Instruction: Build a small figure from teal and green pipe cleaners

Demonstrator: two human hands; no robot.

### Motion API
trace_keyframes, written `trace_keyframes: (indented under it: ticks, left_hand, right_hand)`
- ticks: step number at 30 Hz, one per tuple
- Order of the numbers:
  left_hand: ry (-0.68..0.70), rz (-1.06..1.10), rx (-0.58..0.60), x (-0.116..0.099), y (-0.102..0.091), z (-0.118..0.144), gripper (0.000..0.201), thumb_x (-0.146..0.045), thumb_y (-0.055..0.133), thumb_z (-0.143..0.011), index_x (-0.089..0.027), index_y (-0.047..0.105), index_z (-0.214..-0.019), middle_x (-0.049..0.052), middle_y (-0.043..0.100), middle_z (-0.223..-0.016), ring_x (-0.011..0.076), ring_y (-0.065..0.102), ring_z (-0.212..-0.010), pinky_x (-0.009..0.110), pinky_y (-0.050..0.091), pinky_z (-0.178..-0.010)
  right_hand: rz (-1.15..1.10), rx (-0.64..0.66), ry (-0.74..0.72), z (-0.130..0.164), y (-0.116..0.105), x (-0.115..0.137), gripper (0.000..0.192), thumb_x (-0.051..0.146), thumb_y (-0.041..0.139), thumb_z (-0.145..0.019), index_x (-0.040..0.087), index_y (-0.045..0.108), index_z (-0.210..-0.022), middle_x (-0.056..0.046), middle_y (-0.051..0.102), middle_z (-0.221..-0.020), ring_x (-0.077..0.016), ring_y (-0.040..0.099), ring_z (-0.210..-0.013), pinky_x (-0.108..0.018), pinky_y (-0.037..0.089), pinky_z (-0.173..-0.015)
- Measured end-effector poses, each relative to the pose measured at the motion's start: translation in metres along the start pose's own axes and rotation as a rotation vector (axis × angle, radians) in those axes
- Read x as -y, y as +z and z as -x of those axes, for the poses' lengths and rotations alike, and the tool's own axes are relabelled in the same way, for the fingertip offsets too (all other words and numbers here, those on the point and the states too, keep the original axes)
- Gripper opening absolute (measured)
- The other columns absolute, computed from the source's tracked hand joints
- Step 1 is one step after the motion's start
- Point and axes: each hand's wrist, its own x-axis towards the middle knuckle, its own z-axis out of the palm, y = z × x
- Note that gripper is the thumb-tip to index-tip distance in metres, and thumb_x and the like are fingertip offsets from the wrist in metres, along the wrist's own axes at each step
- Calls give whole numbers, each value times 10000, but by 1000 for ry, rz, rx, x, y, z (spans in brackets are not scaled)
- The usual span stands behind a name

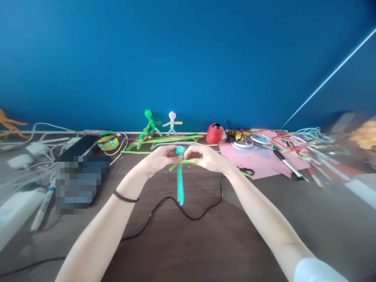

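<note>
Left hand (160, 157) and right hand (207, 157) raised over the bench (188, 243), meeting at centre. Both pinching a teal figure (180, 172) made of pipe cleaner: left fingertips on one side of its coiled head, right fingertips on the other, gripping the lime crosspiece (182, 162) just under the head. Teal stem hanging straight down between the hands, clear of the bench (lower end looks doubled, hard to tell). Black band (125, 198) on left wrist.

Under the hands, black cable (176, 205) looping across the brown bench. Just behind, loose pipe cleaners (169, 140) lying flat, green, pink and pale blue. Further back against the blue wall (188, 58), a green figure (149, 126) leaning and a lilac-headed figure (172, 122) upright, side by side. Red spool (215, 133) right of them, near a tape roll (242, 143). Pink paper (252, 160) right of right hand, scissors (246, 171) at its near edge, pen (286, 163) lying on it, sticks and strips scattered beyond.

Left side: yellow tape measure (108, 142) near a dark box (79, 147), pixelated patch in front of it, white cables (44, 137) and chargers further left. Orange figure (8, 124) at far left edge.
</note>
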Motion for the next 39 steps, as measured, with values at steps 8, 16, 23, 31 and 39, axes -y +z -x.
trace_keyframes:
  ticks: [8,16,23,31,39]
  left_hand:
    - [-47,-33,86,0,-3,1,244,-213,708,-591,-173,656,-826,37,665,-805,168,601,-753,262,445,-665]
    - [-20,-82,81,4,0,0,323,-189,690,-584,-176,660,-906,37,680,-825,198,616,-812,285,470,-690]
    - [-3,-209,84,9,1,-2,374,-230,665,-607,-177,621,-975,25,672,-873,218,607,-912,313,478,-768]
    - [-65,-303,105,5,2,0,476,-245,636,-631,-155,554,-1092,65,662,-983,224,605,-926,323,482,-753]
    - [-56,-323,85,8,4,-1,471,-250,639,-622,-135,559,-1072,67,680,-848,231,627,-820,340,482,-712]
  right_hand:
    - [132,51,52,0,0,6,81,154,532,-780,170,611,-773,-31,627,-820,-153,567,-762,-281,427,-701]
    - [191,129,-26,0,1,2,152,117,513,-768,167,655,-747,-28,609,-809,-139,543,-726,-251,400,-654]
    - [243,236,81,-1,-6,3,177,110,514,-743,165,672,-803,-41,631,-863,-148,555,-779,-252,412,-687]
    - [160,287,287,2,-11,5,152,167,505,-744,131,640,-805,-12,582,-667,-90,502,-535,-207,373,-502]
    - [314,49,207,1,-3,5,184,293,547,-767,136,622,-707,-4,559,-645,-95,453,-569,-219,318,-531]
